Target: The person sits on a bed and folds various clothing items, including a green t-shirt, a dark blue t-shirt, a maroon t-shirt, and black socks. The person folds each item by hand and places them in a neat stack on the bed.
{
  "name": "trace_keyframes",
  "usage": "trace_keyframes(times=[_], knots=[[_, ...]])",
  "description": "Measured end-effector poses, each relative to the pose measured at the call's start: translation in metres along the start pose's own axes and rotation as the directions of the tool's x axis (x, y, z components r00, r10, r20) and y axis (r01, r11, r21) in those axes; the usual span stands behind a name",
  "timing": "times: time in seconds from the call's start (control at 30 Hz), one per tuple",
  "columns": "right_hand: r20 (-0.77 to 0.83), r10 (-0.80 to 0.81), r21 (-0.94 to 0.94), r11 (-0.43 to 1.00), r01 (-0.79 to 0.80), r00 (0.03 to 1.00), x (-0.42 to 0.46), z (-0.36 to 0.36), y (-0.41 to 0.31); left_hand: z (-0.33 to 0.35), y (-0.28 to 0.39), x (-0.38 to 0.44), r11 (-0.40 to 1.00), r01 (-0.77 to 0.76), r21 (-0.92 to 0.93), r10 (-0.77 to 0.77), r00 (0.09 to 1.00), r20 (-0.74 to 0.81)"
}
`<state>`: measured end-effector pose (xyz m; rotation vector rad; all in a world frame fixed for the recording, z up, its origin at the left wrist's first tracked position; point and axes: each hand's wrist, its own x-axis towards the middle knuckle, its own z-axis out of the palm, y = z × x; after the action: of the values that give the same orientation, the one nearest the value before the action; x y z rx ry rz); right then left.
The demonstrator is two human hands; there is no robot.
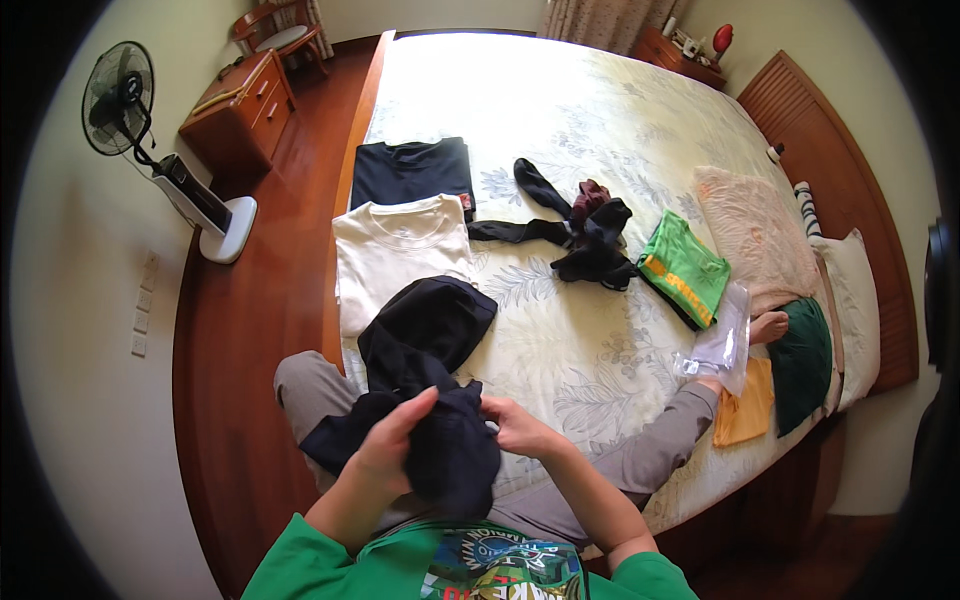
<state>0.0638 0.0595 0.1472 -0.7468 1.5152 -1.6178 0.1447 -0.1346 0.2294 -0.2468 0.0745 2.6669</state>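
Note:
A dark navy, nearly black garment point(450, 442) is bunched over my lap, and part of it spreads onto the bed. My left hand point(390, 442) grips it with the thumb on top. On its other side, my right hand point(517, 426) pinches an edge between thumb and fingers. Which part of the garment I hold is hidden in the folds. Just beyond it lies a folded cream T-shirt point(405, 240), partly covered by the dark cloth. Behind that sits a folded black T-shirt point(409, 172). A loose pile of dark socks point(592, 240) rests mid-bed.
The bed point(540, 330) has a leaf-patterned sheet. To the right are a folded green shirt point(686, 266), a clear plastic packet point(720, 345), yellow cloth point(746, 405), dark green cloth point(801, 360) and a pink pillow point(754, 236). A standing fan point(187, 191) is at left.

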Motion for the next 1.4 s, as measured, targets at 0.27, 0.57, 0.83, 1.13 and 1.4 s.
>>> trace_keyframes(times=[0.27, 0.57, 0.83, 1.13, 1.4], knots=[[-0.204, -0.072, 0.001, 0.997, 0.074, 0.976, -0.074, -0.08, -0.066, -0.025, 0.063, 0.0, 0.966, -0.141, 0.218, 0.008, 0.854, 0.52], [-0.708, 0.161, 0.269, 0.962, 0.052, 0.687, -0.055, -0.149, 0.039, -0.128, 0.059, 0.082, 0.857, 0.013, 0.515, 0.058, 0.991, -0.122], [-0.856, -0.215, -0.428, 0.804, -0.412, 0.47, -0.084, -0.087, 0.053, -0.212, 0.03, 0.06, 0.701, 0.063, 0.711, 0.362, 0.827, -0.43], [-0.472, -0.11, -0.833, 0.381, -0.401, 0.875, -0.068, -0.012, 0.086, -0.229, -0.007, 0.047, 0.57, -0.025, 0.821, 0.499, 0.804, -0.322], [-0.643, 0.196, 0.508, 0.832, 0.221, 0.74, -0.067, -0.035, -0.006, -0.169, 0.02, 0.076, 0.845, -0.157, 0.511, 0.315, 0.919, -0.239]])
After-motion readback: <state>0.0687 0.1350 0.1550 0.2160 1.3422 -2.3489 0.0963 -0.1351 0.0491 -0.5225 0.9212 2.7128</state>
